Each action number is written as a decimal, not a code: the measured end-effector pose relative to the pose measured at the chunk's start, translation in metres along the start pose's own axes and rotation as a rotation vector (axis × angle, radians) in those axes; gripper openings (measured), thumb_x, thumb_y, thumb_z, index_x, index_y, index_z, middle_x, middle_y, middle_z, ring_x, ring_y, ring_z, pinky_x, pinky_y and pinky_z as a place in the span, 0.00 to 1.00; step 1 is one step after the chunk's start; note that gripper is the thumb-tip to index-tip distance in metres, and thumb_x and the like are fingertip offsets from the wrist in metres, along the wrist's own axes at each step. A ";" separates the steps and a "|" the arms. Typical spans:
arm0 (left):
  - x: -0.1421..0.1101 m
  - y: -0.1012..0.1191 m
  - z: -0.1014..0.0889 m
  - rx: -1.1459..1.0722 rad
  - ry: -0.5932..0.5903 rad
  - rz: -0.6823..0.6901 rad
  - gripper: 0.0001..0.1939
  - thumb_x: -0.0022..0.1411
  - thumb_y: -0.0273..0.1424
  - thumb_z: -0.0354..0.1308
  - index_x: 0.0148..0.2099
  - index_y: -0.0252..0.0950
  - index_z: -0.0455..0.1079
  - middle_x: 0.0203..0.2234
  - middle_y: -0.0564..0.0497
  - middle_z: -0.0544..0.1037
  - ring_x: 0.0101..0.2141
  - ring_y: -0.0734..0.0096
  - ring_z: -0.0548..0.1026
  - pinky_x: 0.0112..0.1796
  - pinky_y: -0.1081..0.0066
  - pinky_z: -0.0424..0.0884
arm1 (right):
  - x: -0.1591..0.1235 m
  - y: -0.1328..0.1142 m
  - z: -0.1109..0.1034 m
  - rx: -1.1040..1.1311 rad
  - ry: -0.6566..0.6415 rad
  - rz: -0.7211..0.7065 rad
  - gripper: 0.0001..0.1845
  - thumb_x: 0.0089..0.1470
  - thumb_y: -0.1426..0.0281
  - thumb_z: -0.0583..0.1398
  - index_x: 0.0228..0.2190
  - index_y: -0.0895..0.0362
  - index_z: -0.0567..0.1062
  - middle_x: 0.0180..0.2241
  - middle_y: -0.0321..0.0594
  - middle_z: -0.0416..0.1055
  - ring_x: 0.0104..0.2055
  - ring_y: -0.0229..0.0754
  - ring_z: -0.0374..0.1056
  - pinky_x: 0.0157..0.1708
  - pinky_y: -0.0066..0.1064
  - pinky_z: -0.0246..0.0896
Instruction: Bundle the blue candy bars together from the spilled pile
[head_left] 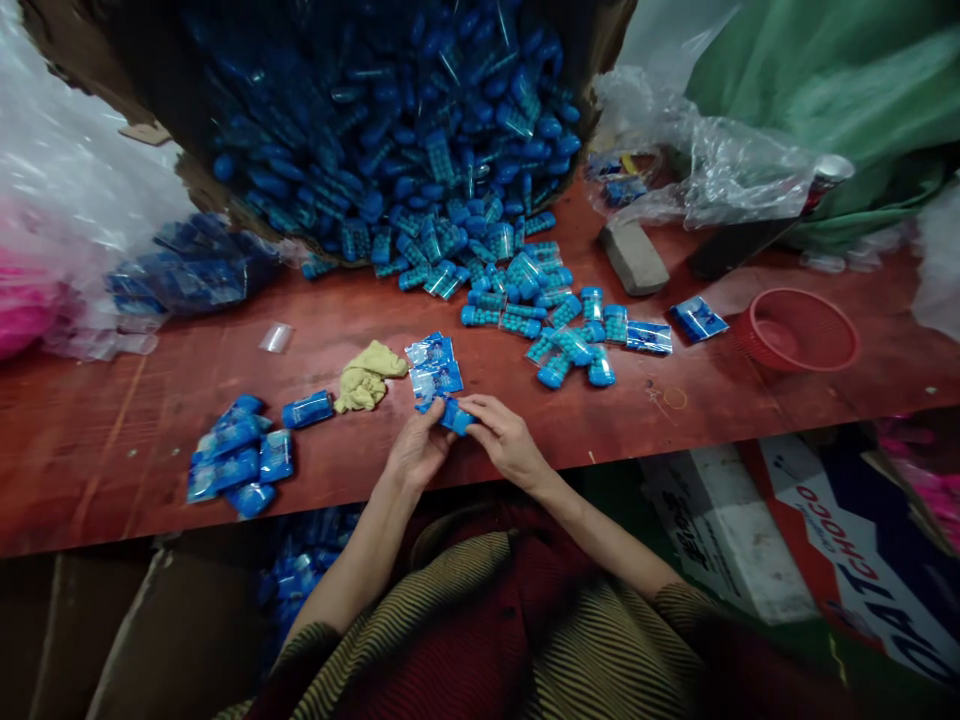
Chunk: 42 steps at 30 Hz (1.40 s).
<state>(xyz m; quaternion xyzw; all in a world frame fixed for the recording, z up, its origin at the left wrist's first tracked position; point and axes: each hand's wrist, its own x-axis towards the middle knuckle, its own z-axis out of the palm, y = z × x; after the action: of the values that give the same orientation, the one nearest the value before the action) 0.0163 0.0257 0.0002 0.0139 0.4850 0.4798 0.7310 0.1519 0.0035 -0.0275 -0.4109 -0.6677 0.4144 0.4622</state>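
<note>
Near the table's front edge, my left hand (pixel 418 445) and my right hand (pixel 506 440) hold a small blue packet (pixel 456 417) between them, fingertips closed on its two ends. Just beyond it lie flat blue-and-white printed sleeves (pixel 435 365), overlapping one another. A crumpled yellow cloth (pixel 369 375) rests to their left. Farther left are a single blue packet (pixel 307 409) and a loose pile of similar wrapped packets (pixel 232 452). Up and to the right, clear containers of blue beads with blue caps (pixel 559 330) spread over the table.
A torn-open cardboard box (pixel 611 40) spills many blue containers onto the red table (pixel 360 300). To the right are a grey block (pixel 634 258), a dark cylinder (pixel 742 245), blue sleeves (pixel 698 319) and a red plastic basket (pixel 796 330). Plastic bags (pixel 202 270) stand at the left.
</note>
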 end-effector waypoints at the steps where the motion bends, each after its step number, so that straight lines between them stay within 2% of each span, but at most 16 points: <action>1: 0.001 0.002 -0.002 0.018 -0.032 -0.026 0.04 0.57 0.20 0.56 0.33 0.31 0.70 0.25 0.51 0.77 0.25 0.76 0.74 0.27 0.77 0.72 | 0.001 0.000 -0.003 0.084 -0.007 0.052 0.17 0.58 0.69 0.55 0.50 0.52 0.70 0.48 0.44 0.68 0.51 0.43 0.66 0.52 0.38 0.62; 3: 0.002 0.004 -0.006 0.054 -0.108 -0.065 0.06 0.57 0.19 0.55 0.36 0.31 0.71 0.28 0.49 0.79 0.27 0.73 0.76 0.28 0.74 0.73 | 0.003 0.002 -0.007 0.221 -0.024 0.136 0.20 0.57 0.69 0.57 0.52 0.51 0.68 0.48 0.42 0.68 0.47 0.40 0.67 0.49 0.35 0.64; 6: 0.006 0.008 -0.013 0.096 -0.223 -0.064 0.10 0.55 0.18 0.55 0.40 0.32 0.72 0.31 0.47 0.79 0.34 0.67 0.78 0.32 0.72 0.74 | 0.006 0.004 -0.011 0.247 -0.066 0.124 0.29 0.53 0.69 0.61 0.56 0.48 0.63 0.51 0.41 0.65 0.44 0.38 0.66 0.48 0.36 0.64; 10: 0.008 0.012 -0.020 0.126 -0.317 -0.091 0.15 0.51 0.20 0.59 0.42 0.32 0.71 0.34 0.44 0.79 0.43 0.58 0.76 0.40 0.65 0.74 | 0.010 0.000 -0.017 0.088 -0.102 0.047 0.39 0.48 0.66 0.66 0.59 0.44 0.58 0.56 0.42 0.59 0.57 0.44 0.58 0.57 0.42 0.55; 12: 0.007 0.013 -0.022 0.133 -0.326 -0.127 0.16 0.49 0.20 0.60 0.43 0.33 0.71 0.34 0.43 0.79 0.44 0.55 0.76 0.42 0.62 0.73 | 0.011 -0.003 -0.020 0.055 -0.130 0.043 0.45 0.43 0.63 0.68 0.60 0.44 0.57 0.58 0.42 0.56 0.62 0.48 0.52 0.61 0.44 0.49; 14: 0.005 0.013 -0.021 0.130 -0.314 -0.142 0.17 0.48 0.19 0.60 0.43 0.34 0.71 0.33 0.44 0.80 0.44 0.55 0.76 0.41 0.61 0.73 | 0.012 -0.004 -0.022 0.097 -0.188 0.060 0.48 0.41 0.61 0.69 0.60 0.44 0.55 0.59 0.42 0.56 0.63 0.49 0.51 0.62 0.45 0.47; 18: 0.002 0.011 -0.019 0.135 -0.267 -0.156 0.17 0.48 0.17 0.60 0.41 0.35 0.70 0.30 0.45 0.80 0.42 0.54 0.77 0.39 0.60 0.74 | 0.011 -0.005 -0.022 0.249 -0.263 0.110 0.47 0.43 0.60 0.68 0.61 0.45 0.54 0.59 0.41 0.59 0.62 0.48 0.55 0.60 0.43 0.51; 22: -0.001 0.009 -0.016 0.147 -0.316 -0.162 0.16 0.47 0.17 0.59 0.39 0.34 0.70 0.29 0.43 0.80 0.43 0.51 0.76 0.37 0.61 0.74 | 0.013 -0.008 -0.024 0.328 -0.283 0.131 0.47 0.41 0.62 0.69 0.60 0.46 0.57 0.58 0.41 0.60 0.61 0.47 0.56 0.60 0.41 0.52; 25: -0.005 0.007 -0.012 0.153 -0.306 -0.172 0.13 0.48 0.18 0.59 0.38 0.34 0.71 0.30 0.43 0.79 0.44 0.52 0.76 0.36 0.63 0.75 | 0.014 -0.009 -0.027 0.361 -0.284 0.164 0.46 0.41 0.64 0.69 0.59 0.46 0.58 0.58 0.40 0.60 0.61 0.47 0.57 0.59 0.41 0.53; 29: -0.012 0.003 -0.007 0.137 -0.307 -0.185 0.09 0.51 0.19 0.59 0.36 0.33 0.71 0.28 0.44 0.79 0.39 0.55 0.78 0.32 0.67 0.75 | 0.014 -0.008 -0.030 0.437 -0.296 0.206 0.45 0.41 0.65 0.69 0.59 0.45 0.60 0.56 0.39 0.62 0.58 0.46 0.60 0.55 0.40 0.59; 33: -0.016 -0.002 -0.006 0.089 -0.326 -0.155 0.09 0.51 0.20 0.61 0.37 0.33 0.72 0.27 0.47 0.78 0.33 0.61 0.79 0.29 0.71 0.74 | 0.012 -0.006 -0.028 0.519 -0.279 0.228 0.44 0.40 0.67 0.70 0.58 0.45 0.61 0.53 0.38 0.64 0.53 0.43 0.63 0.51 0.36 0.64; 37: -0.018 -0.007 -0.007 0.075 -0.361 -0.140 0.13 0.51 0.24 0.63 0.41 0.33 0.71 0.29 0.48 0.78 0.33 0.64 0.78 0.32 0.72 0.74 | 0.010 -0.004 -0.026 0.605 -0.252 0.283 0.44 0.40 0.70 0.69 0.58 0.45 0.61 0.50 0.36 0.65 0.44 0.37 0.66 0.44 0.29 0.66; 42: -0.018 -0.008 -0.005 0.104 -0.430 -0.128 0.19 0.55 0.27 0.61 0.50 0.32 0.67 0.36 0.45 0.79 0.36 0.65 0.78 0.28 0.76 0.72 | 0.010 -0.003 -0.029 0.680 -0.264 0.298 0.42 0.42 0.73 0.67 0.58 0.43 0.61 0.50 0.34 0.64 0.43 0.35 0.66 0.41 0.27 0.68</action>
<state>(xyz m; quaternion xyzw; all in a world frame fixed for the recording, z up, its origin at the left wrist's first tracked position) 0.0167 0.0061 0.0066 0.1230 0.3420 0.3929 0.8447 0.1764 0.0171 -0.0148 -0.2700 -0.4789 0.7239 0.4167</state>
